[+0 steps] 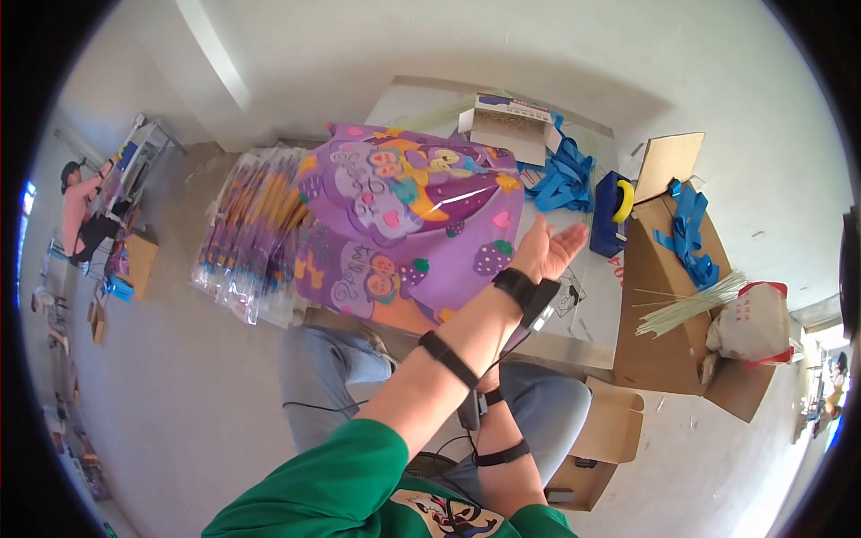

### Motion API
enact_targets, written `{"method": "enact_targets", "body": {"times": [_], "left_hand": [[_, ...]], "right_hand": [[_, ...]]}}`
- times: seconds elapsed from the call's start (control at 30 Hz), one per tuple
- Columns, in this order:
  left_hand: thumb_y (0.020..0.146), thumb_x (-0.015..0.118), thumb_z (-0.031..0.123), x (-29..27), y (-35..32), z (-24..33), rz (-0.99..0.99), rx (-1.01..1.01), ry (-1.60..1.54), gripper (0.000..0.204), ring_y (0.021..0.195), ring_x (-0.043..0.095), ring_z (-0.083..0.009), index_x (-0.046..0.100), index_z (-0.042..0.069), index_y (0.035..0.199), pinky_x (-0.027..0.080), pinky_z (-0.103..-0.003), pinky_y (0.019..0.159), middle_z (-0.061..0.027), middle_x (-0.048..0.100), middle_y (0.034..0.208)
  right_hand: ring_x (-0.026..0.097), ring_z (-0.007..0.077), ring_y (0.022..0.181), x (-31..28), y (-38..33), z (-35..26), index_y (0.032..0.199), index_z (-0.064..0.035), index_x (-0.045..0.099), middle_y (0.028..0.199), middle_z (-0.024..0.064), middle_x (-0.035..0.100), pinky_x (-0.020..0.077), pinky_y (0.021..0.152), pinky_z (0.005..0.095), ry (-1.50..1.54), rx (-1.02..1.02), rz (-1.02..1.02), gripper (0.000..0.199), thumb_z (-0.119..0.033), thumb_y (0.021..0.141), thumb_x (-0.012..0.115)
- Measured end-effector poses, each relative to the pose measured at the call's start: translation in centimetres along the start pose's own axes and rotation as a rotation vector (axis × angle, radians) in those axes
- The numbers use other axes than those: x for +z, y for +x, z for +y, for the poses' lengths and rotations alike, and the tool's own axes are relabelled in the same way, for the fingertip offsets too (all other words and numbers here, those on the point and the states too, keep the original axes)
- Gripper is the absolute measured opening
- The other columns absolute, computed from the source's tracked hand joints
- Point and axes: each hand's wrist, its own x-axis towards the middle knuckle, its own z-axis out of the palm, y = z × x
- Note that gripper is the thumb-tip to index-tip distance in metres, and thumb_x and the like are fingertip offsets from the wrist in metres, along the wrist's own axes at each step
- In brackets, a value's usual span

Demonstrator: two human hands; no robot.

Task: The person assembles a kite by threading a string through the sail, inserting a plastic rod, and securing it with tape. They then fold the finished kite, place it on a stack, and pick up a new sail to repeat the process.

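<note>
A large glossy purple sheet (466,220), printed with cartoon figures, stars, hearts and strawberries, lies rumpled over the white table (592,296). My left hand (552,251) is at its right edge, fingers stretched out and nothing visible in them. My left forearm reaches across my body and passes over my right arm. Of my right hand (489,380), only a small part near the wrist shows; the left forearm hides its fingers. Black straps and small devices are on both my arms.
Left of the sheet lie clear-wrapped packages (256,224). Behind it stand an open carton (509,134), blue ribbons (567,175) and a blue tape dispenser (610,215). At right, a cardboard box (668,332) bears thin pale sticks (686,305) and a white-red bag (752,323). Another person (81,211) works far left.
</note>
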Motion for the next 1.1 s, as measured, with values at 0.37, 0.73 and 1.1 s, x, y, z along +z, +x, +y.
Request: {"method": "enact_targets", "body": {"times": [0.37, 0.73, 1.1], "left_hand": [[0.086, 0.057, 0.021, -9.0, -12.7, 15.7, -0.05, 0.537, 0.689, 0.022, 0.086, 0.06, -0.0177, 0.054, 0.008, 0.103, 0.049, -0.033, 0.077, -0.0069, 0.06, 0.095], [0.087, 0.053, 0.023, -20.8, -14.1, 26.6, 0.482, 0.947, 1.198, 0.043, 0.106, 0.051, -0.022, 0.045, 0.002, 0.124, 0.04, -0.034, 0.089, -0.0098, 0.053, 0.116], [0.083, 0.056, 0.028, -20.6, -11.3, 25.0, 0.231, 1.429, 2.345, 0.051, 0.118, 0.039, -0.04, 0.042, 0.007, 0.127, 0.033, -0.048, 0.096, -0.021, 0.043, 0.128]], "right_hand": [[0.052, 0.0339, 0.108, -0.3, -0.4, -14.4, 0.127, -0.0066, 0.041, 0.123, 0.0149, 0.051, 0.0464, 0.082, 0.0559, -0.086, 0.093, 0.118, 0.068, -0.06, 0.087, 0.034], [0.058, 0.0372, 0.082, 4.9, 4.9, -17.3, 0.098, -0.0021, 0.054, 0.084, 0.0212, 0.06, 0.0462, 0.07, 0.0444, -2.013, -0.151, 0.115, 0.023, -0.016, 0.079, 0.054], [0.059, 0.0297, 0.064, 17.7, 5.5, -22.6, 0.085, 0.0008, 0.056, 0.067, 0.0172, 0.057, 0.0452, 0.059, 0.0364, -1.769, -0.368, 0.246, 0.022, -0.021, 0.082, 0.056]]}}
